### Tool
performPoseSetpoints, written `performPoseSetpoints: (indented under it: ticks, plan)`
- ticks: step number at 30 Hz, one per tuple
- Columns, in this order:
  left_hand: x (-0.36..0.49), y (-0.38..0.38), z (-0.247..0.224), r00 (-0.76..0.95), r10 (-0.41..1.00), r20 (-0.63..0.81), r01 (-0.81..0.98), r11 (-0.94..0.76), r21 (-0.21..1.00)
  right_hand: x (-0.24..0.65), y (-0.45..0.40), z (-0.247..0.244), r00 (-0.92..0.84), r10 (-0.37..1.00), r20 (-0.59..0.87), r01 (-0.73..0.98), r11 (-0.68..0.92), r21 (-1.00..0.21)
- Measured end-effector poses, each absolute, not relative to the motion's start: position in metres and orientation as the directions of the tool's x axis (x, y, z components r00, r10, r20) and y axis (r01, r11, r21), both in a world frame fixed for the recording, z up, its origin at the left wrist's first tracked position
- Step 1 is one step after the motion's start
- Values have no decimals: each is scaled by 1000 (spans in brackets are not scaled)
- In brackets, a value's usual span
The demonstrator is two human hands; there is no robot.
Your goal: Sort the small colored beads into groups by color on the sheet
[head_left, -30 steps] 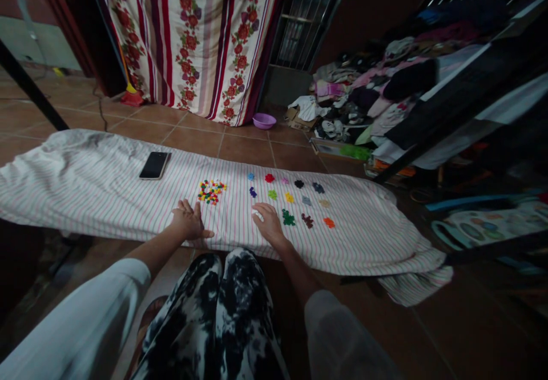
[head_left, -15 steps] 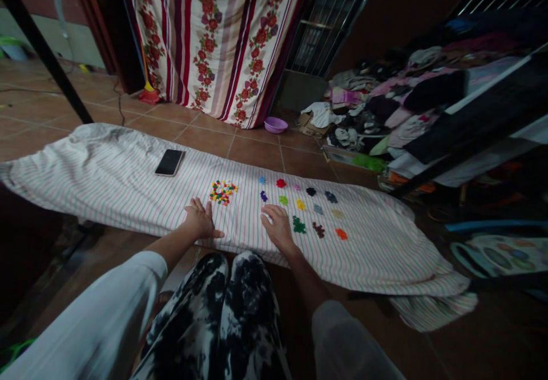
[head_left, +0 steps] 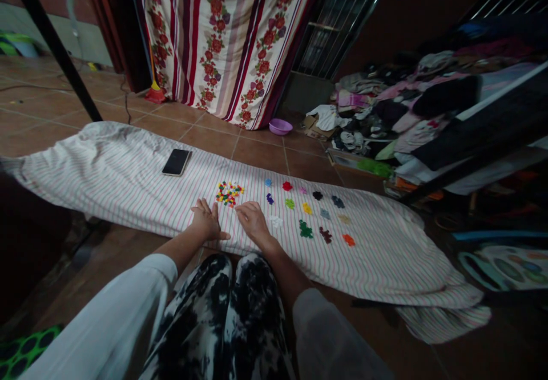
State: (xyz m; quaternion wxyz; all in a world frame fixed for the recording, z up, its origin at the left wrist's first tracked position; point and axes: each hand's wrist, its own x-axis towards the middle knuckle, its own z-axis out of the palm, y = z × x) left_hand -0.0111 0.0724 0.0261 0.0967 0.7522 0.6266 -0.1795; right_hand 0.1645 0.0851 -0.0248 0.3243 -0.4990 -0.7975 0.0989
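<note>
My left hand (head_left: 206,222) lies open on the striped cloth (head_left: 141,197), fingers spread just below a mixed pile of tiny coloured pieces (head_left: 230,193). Red, yellow, green and white show in that pile. My right hand (head_left: 253,221) is closed, thumb and fingers drawn together at the pile's lower right edge; whether something small is in them is hidden. Right of it lie little single-colour heaps: white (head_left: 276,221), purple (head_left: 269,198), light green (head_left: 290,203), red (head_left: 287,186), yellow (head_left: 307,208), dark green (head_left: 305,229), brown (head_left: 325,234), orange (head_left: 349,239) and several others.
A phone (head_left: 176,162) rests on the cloth to the left. Beyond the table are a purple basin (head_left: 280,126), a floral curtain (head_left: 240,43) and a red broom (head_left: 155,92). Heaped clothes (head_left: 385,106) fill the right side, crossed by a dark pole (head_left: 445,172).
My right hand has moved left from beside the white heap to the mixed pile, uncovering the white heap. My left hand stays flat on the cloth. The view has shifted slightly.
</note>
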Motion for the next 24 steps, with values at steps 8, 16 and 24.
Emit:
performPoseSetpoints:
  ticks: [8, 16, 24]
  plan:
    - [-11, 71, 29, 161, 909, -385, 979, -196, -54, 141, 94, -35, -132, 913, 387, 818, 321, -477]
    - [-11, 71, 22, 163, 914, -370, 974, -210, -89, 130, 91, -44, -64, 895, 441, 853, 278, -442]
    - [-12, 70, 23, 170, 912, -374, 969, -225, -107, 129, 89, -40, -48, 901, 431, 850, 264, -456]
